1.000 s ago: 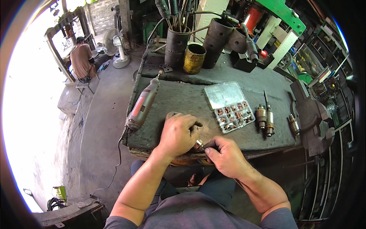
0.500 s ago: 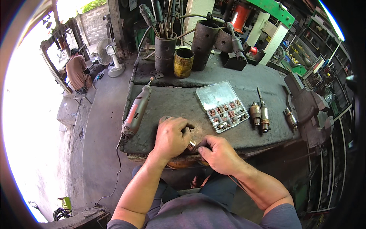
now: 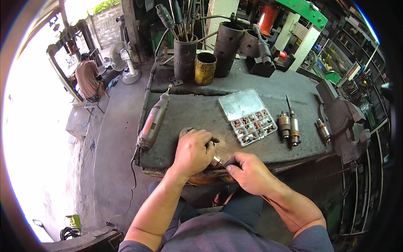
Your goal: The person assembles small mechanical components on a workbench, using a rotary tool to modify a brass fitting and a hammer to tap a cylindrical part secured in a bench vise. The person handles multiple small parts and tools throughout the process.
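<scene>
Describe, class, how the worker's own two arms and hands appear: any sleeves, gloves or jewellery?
Both forearms are bare up to the elbow. The left hand and right hand wear no gloves, and no watch or ring shows. Short grey-blue shirt sleeves start at the upper arms.

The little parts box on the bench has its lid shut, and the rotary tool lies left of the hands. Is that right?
Not quite. The head view shows the parts box with its clear lid flipped open, the small pieces showing in their compartments. The rest holds: the rotary tool lies on the bench left of the left hand and right hand.
</scene>
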{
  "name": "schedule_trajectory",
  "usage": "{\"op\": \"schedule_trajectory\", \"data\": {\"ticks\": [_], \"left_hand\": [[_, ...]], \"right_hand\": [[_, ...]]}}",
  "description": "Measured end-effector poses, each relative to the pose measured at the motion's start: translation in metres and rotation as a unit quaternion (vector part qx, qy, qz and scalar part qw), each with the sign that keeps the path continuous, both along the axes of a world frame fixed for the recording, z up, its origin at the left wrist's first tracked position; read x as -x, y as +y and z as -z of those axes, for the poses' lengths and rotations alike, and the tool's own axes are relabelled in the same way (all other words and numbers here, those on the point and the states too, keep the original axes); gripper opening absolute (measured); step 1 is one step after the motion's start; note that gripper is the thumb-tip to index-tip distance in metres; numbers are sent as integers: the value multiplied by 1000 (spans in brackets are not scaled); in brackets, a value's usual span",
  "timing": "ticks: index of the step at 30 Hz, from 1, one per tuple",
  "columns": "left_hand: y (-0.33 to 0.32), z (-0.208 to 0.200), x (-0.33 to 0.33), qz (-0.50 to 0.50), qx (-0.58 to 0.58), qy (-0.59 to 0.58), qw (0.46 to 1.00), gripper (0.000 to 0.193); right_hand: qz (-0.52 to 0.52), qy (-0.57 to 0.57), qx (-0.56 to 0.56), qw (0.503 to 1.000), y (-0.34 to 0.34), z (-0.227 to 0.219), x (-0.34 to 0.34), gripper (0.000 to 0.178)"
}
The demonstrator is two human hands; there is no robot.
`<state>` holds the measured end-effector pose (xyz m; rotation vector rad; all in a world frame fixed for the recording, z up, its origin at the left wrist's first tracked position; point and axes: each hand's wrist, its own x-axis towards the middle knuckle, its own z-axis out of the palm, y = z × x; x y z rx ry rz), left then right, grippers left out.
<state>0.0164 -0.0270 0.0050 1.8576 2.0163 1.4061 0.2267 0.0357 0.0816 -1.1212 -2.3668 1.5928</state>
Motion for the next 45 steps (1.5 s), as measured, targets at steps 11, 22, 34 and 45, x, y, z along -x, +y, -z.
{"op": "schedule_trajectory", "data": {"ticks": [11, 22, 34, 45], "left_hand": [[-9, 1, 1, 14, 18, -31, 999, 19], [-7, 1, 2, 23, -2, -16, 1000, 20], [-8, -2, 1, 22, 8, -29, 999, 21], [-14, -3, 2, 31, 35, -38, 998, 23]], "right_hand": [[14, 18, 13, 1000, 1, 11, 5, 21], [-27, 48, -37, 998, 2, 9, 8, 15], [-22, -35, -6, 999, 1, -1, -5, 16], [10, 16, 48, 999, 3, 8, 2, 22]]}}
